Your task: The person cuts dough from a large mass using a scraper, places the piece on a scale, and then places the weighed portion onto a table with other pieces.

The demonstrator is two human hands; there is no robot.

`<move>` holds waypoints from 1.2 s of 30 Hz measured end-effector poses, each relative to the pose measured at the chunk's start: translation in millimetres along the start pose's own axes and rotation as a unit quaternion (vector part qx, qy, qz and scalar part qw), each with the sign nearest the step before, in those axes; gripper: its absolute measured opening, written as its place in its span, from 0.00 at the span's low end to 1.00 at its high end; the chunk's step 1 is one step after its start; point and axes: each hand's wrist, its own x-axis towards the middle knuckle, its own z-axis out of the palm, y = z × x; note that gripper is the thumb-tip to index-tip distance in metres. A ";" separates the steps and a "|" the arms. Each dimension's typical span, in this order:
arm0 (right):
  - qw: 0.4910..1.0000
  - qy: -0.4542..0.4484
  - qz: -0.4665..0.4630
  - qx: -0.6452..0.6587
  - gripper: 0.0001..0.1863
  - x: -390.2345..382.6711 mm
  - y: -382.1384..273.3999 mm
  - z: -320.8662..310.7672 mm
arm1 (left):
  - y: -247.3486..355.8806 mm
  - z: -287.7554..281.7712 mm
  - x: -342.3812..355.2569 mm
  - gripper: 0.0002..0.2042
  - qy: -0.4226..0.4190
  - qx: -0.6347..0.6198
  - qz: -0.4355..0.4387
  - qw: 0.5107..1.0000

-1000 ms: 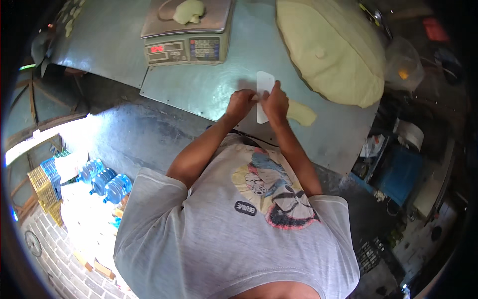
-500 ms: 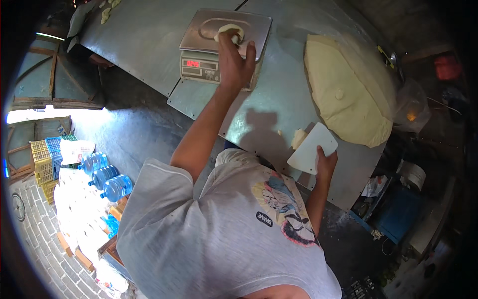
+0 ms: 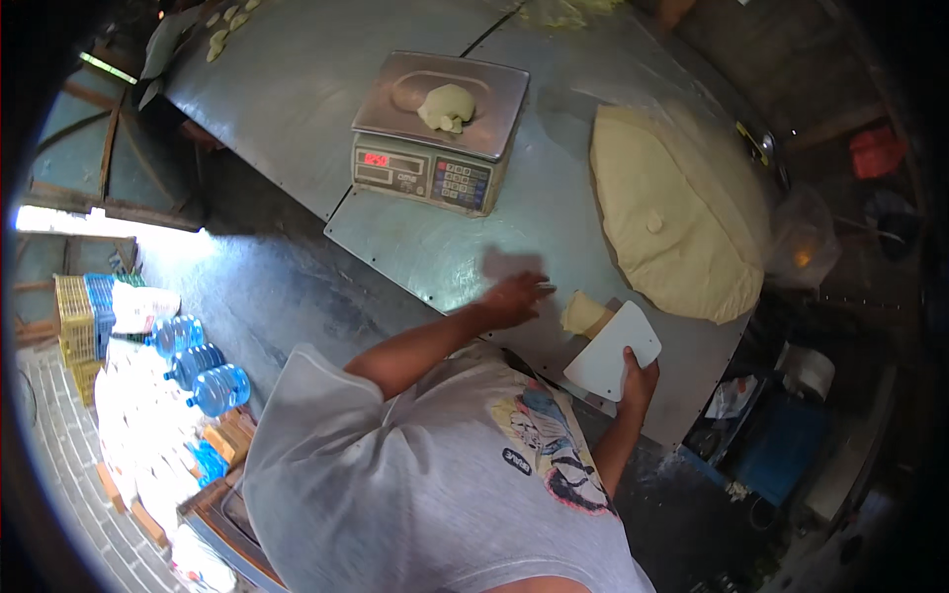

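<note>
My left hand (image 3: pixel 516 299) is over the near part of the metal table, its fingers stretched out and nothing visible in them. To its right a small strip of pale dough (image 3: pixel 583 312) lies against a white dough scraper (image 3: pixel 611 348). My right hand (image 3: pixel 640 381) grips that scraper by its lower right side. On the pan of a digital scale (image 3: pixel 423 186) rests a lumpy piece of dough (image 3: pixel 448 107), with neither hand touching it. A large flattened mass of dough (image 3: pixel 682 222) spreads over the right part of the table, a small lump on its top.
Several small dough pieces (image 3: pixel 219 40) lie at the table's far left. A clear plastic bag (image 3: pixel 803 237) is beyond the large dough. Blue water bottles (image 3: pixel 219 388) and stacked crates (image 3: pixel 77 326) stand on the floor at left. A blue surface (image 3: pixel 786 435) is at lower right.
My left hand has let go of the dough on the scale and come back toward me, near the dough strip. The right hand still holds the scraper. The whole view has shifted slightly.
</note>
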 end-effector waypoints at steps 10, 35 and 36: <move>0.994 -0.072 -0.060 0.054 0.26 31.3 -14.1 -25.6 | 54.3 63.9 14.9 0.21 -0.078 -0.043 -0.058 0.994; 0.984 -0.118 0.009 0.134 0.25 -24.2 -47.3 103.8 | -240.5 -280.8 178.4 0.27 0.259 -0.257 -0.303 0.880; 0.986 -0.105 -0.002 0.132 0.26 -25.7 -52.7 111.5 | -227.0 -292.3 183.9 0.28 0.299 -0.492 -0.265 0.774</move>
